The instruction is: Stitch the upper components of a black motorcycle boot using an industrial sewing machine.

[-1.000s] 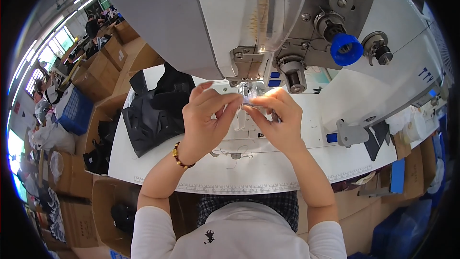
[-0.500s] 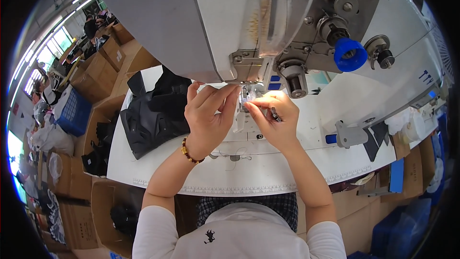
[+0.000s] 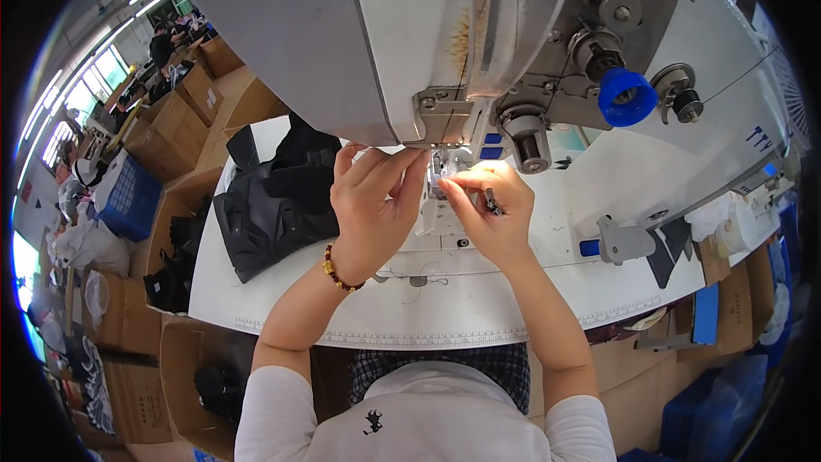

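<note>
Both of my hands are raised to the needle area (image 3: 442,173) of a white sewing machine (image 3: 410,34), under its lit head. My left hand (image 3: 374,197), with a beaded bracelet (image 3: 330,267) at the wrist, is closed in a pinch just left of the presser foot; whatever its fingertips hold is too small to see. My right hand (image 3: 496,205) pinches close to the needle from the right. A small dark metal tool (image 3: 493,203) is tucked in its curled fingers, mostly hidden. Folded black fabric (image 3: 278,205) lies left of my left hand.
A blue knob (image 3: 626,97) and thread tension parts (image 3: 523,139) jut from the machine at upper right. Loose threads (image 3: 428,281) lie on the white table (image 3: 385,316). A grey lever (image 3: 624,241) stands at the right. Cardboard boxes (image 3: 192,376) flank the table.
Both hands stay at the needle area in nearly the same pose. Only a slight shift of the whole view shows.
</note>
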A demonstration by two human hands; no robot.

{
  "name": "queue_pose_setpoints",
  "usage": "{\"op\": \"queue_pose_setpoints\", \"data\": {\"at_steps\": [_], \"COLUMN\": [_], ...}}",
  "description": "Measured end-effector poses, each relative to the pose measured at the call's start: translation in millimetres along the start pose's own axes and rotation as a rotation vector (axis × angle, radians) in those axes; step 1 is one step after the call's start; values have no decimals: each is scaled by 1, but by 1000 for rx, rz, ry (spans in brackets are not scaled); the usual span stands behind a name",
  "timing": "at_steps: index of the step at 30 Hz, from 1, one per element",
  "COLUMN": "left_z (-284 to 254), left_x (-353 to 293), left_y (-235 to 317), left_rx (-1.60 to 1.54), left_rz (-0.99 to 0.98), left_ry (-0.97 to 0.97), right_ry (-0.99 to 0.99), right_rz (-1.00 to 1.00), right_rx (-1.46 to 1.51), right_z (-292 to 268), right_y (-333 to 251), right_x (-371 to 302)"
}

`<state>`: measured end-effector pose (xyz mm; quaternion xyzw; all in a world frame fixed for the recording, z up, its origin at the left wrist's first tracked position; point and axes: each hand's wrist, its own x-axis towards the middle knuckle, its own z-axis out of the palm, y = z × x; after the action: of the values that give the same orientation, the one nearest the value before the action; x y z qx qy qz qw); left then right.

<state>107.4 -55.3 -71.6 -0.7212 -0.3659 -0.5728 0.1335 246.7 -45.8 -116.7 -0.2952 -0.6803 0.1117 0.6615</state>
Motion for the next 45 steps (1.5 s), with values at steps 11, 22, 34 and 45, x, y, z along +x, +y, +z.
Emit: {"op": "queue_pose_setpoints", "data": {"at_steps": [11,22,34,45], "left_z": [10,-24,30,54], "left_x": [-14,-36,-38,-45], "left_y": [-3,-6,-26,-34], "left_rx": [36,-203,-123,-32], "left_rz": [98,350,-61,101], "left_ry": [-98,-339,123,253], "right_ry": [-14,-461,-180,-116], "right_rz": [36,22,239,258], "right_rx": [-85,17,-191,-246], "right_z": [-6,-39,0,-5], "right_y": [-9,-32,-10,-4], "right_x": [9,3,19,14]}}
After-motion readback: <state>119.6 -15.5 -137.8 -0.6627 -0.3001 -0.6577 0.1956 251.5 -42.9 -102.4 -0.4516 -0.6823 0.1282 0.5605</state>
